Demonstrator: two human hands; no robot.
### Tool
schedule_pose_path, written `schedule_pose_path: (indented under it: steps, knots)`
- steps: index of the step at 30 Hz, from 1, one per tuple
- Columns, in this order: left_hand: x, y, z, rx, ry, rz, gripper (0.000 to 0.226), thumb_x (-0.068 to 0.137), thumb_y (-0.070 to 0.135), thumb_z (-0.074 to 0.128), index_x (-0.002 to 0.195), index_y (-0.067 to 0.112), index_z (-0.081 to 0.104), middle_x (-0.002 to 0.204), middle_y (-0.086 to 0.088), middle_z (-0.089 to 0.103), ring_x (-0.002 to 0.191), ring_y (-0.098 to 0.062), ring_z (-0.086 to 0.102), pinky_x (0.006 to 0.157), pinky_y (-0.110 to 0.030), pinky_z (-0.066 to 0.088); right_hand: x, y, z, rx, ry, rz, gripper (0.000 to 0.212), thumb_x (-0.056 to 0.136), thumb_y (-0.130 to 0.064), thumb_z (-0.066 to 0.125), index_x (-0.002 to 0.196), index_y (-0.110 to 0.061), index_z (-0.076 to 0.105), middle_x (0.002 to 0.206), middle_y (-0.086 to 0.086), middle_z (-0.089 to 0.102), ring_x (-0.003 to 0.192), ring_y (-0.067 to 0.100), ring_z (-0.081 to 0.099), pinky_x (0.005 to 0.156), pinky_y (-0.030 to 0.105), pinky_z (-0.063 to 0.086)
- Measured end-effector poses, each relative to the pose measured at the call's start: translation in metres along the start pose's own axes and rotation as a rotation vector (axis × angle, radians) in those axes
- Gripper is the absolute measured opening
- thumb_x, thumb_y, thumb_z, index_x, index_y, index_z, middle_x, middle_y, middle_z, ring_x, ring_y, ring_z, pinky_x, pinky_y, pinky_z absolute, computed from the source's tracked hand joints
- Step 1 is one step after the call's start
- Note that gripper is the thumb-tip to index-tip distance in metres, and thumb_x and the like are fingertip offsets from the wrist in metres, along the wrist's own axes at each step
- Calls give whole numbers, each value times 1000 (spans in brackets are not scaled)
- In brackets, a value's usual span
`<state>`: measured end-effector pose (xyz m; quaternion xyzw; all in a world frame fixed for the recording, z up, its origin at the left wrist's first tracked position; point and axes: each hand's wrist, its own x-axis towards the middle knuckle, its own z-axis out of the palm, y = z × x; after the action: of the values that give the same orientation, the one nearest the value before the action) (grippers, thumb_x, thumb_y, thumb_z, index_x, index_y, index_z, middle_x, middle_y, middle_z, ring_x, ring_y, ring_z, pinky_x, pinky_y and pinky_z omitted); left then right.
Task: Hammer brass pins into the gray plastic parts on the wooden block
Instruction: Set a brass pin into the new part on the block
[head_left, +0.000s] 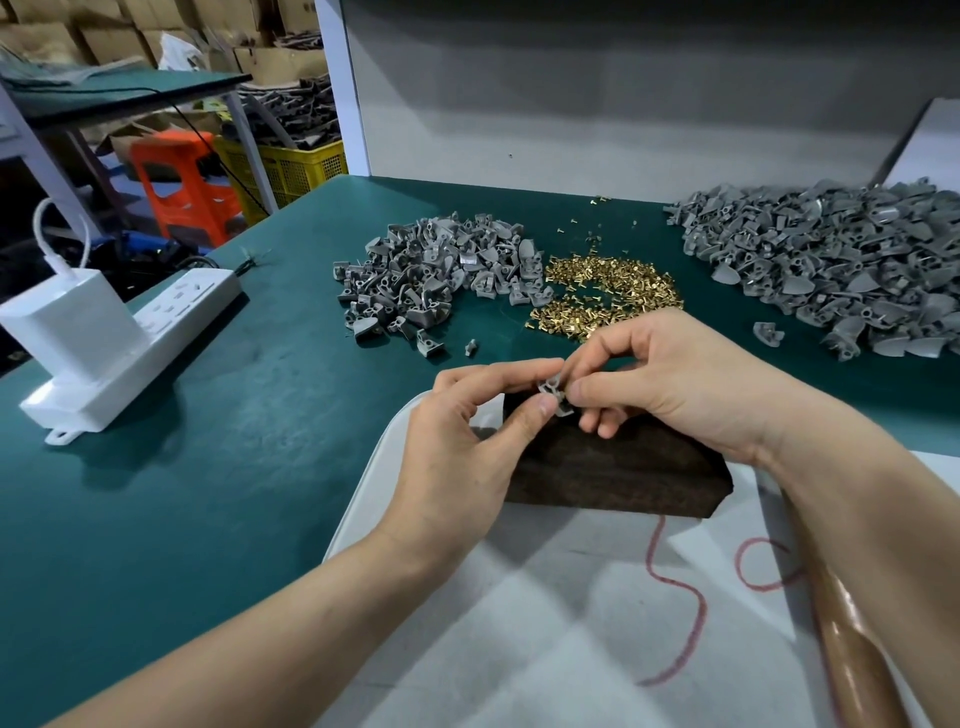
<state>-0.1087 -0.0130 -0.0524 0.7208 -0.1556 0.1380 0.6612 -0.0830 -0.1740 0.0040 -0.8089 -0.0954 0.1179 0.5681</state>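
Left hand (457, 447) and right hand (675, 384) pinch one gray part (553, 392) above the wooden block (613, 467), their fingers hiding most of it. Brass pins (608, 296) lie at 12 o'clock. The hammer handle (852, 649) at 5 o'clock is cut off.

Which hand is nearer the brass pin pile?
Right. The right hand is just short of the near edge of the brass pin pile; the left hand is lower and further left. Both pinch the gray part.
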Motion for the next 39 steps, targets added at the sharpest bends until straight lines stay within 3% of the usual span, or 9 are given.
schedule_pose_path:
  steps: [9, 18, 26, 31, 36, 39]
  knots:
    - [2, -1, 0, 33, -18, -6, 31, 84, 16, 71, 93, 45, 67, 87, 30, 67, 103, -10, 59, 87, -14, 41, -1, 1, -1, 40, -16, -3, 5, 79, 7, 66, 77, 3, 68, 59, 3, 67, 52, 8, 63, 49, 14, 49]
    - [2, -1, -1, 42, -22, -8, 28, 84, 15, 71, 94, 41, 69, 86, 28, 67, 102, -7, 59, 83, -8, 40, 0, 4, -6, 130, -42, 17, 10, 79, 10, 63, 75, 2, 69, 73, 18, 66, 54, 10, 64, 51, 14, 50]
    - [1, 0, -1, 49, -22, -15, 27, 84, 15, 71, 95, 40, 69, 85, 21, 69, 103, -11, 59, 87, -11, 40, 0, 4, -5, 93, -28, 7, 6, 80, 7, 64, 77, 3, 68, 61, 7, 66, 54, 10, 64, 51, 14, 50]
    - [1, 1, -1, 65, -29, -17, 25, 84, 17, 71, 95, 40, 68, 84, 27, 67, 103, -9, 58, 84, -7, 38, -1, 2, -3, 68, -24, -15, 13, 79, 7, 66, 70, -1, 69, 66, 8, 69, 56, 11, 65, 52, 15, 51]
    - [1, 0, -1, 56, -35, -30, 25, 85, 18, 71, 96, 39, 69, 84, 22, 68, 103, -14, 59, 95, -28, 44, 0, 3, -3, 66, -20, -5, 7, 79, 6, 67, 74, 1, 69, 68, 10, 69, 57, 12, 65, 53, 16, 51]
    - [1, 1, -1, 66, -37, -26, 24, 85, 18, 70, 97, 39, 68, 86, 19, 69, 104, -14, 59, 95, -28, 43, -1, 1, -2, 58, -25, -13, 5, 80, 1, 67, 77, 5, 69, 63, 8, 69, 55, 11, 65, 52, 16, 51]
